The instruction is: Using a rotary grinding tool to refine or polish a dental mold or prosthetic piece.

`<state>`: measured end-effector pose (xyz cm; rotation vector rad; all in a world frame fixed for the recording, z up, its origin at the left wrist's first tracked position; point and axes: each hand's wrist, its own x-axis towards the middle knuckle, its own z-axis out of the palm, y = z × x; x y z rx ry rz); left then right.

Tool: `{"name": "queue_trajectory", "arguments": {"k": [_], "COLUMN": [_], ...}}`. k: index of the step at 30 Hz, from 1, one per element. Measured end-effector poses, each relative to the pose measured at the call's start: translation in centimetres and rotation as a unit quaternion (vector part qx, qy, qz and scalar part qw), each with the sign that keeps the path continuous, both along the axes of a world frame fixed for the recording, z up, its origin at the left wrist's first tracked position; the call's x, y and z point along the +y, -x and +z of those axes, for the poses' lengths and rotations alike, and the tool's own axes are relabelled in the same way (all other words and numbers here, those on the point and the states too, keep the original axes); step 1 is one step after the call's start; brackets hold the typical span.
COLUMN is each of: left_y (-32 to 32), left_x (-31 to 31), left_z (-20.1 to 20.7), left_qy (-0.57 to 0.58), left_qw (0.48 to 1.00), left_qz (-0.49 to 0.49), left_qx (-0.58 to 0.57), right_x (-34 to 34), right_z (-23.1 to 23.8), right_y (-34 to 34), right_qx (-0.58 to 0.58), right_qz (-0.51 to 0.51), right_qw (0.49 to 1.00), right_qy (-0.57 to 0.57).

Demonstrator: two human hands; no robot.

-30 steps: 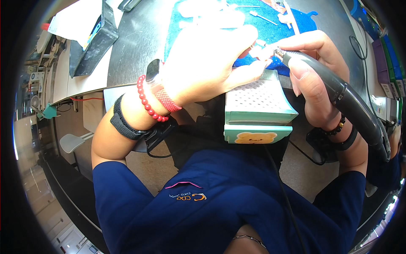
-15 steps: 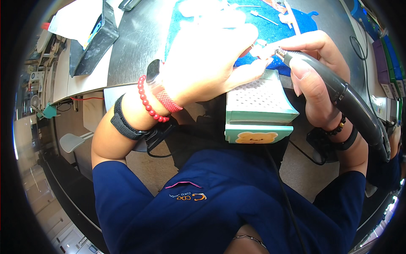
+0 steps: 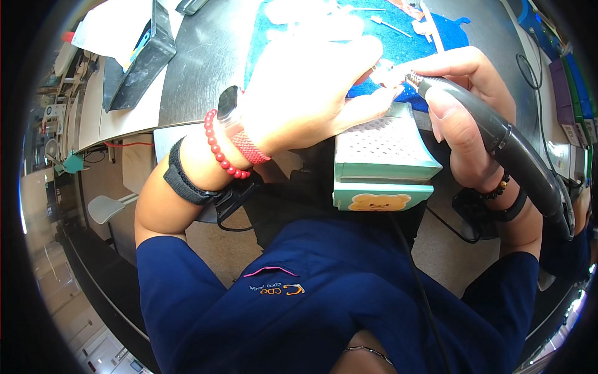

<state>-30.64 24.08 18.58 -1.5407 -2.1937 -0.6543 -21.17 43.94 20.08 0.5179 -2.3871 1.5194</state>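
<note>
Strong light washes out much of my left hand [image 3: 305, 93], whose thumb and fingers are pinched on a small pale piece [image 3: 384, 73]; glare hides its exact shape. In my right hand [image 3: 466, 128] lies a thick black rotary handpiece [image 3: 498, 124], held like a pen. Its metal nose points left at the small piece, and the fingertips of both hands come close together there. Whether the tip touches the piece, I cannot tell. Just below my fingers stands a mint-green box [image 3: 386, 169] with a perforated white top and a bear picture on its front.
A blue mat [image 3: 451, 40] on the dark bench top [image 3: 205, 62] holds a small bur-like tool [image 3: 390, 26] and several pale pieces. At the left stands a black bin [image 3: 138, 71] with papers. Purple and green folders [image 3: 564, 93] stand at the far right, near a hanging cable [image 3: 529, 73].
The small pale piece between my left fingertips looks slightly turned. Both hands and the handpiece stay in almost the same place.
</note>
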Motion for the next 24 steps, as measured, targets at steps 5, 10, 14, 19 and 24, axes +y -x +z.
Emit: {"name": "queue_trajectory", "arguments": {"k": [5,10,14,19,24], "left_y": [-0.2,-0.2,-0.1,-0.4,-0.2], "left_x": [-0.3,-0.3,-0.5,-0.1,-0.4], "left_z": [0.1,-0.9,-0.4,0.5,-0.8], "left_qy": [0.055,0.018,0.075,0.031,0.026], "left_qw": [0.994,0.991,0.994,0.979,0.990], "left_qz": [0.036,0.031,0.045,0.031,0.034], "left_qx": [-0.085,-0.130,-0.063,-0.197,-0.135], "right_x": [-0.2,-0.2,-0.2,-0.2,-0.2], "right_z": [0.3,0.1,0.6,0.7,0.4], "right_y": [-0.2,-0.1,-0.4,-0.4,-0.3], "right_qx": [-0.025,-0.020,-0.090,-0.075,-0.059], "right_qz": [-0.003,0.008,0.008,0.003,0.000], "right_qw": [1.000,1.000,0.996,0.997,0.998], "right_qy": [0.010,0.005,0.026,0.009,0.002]}}
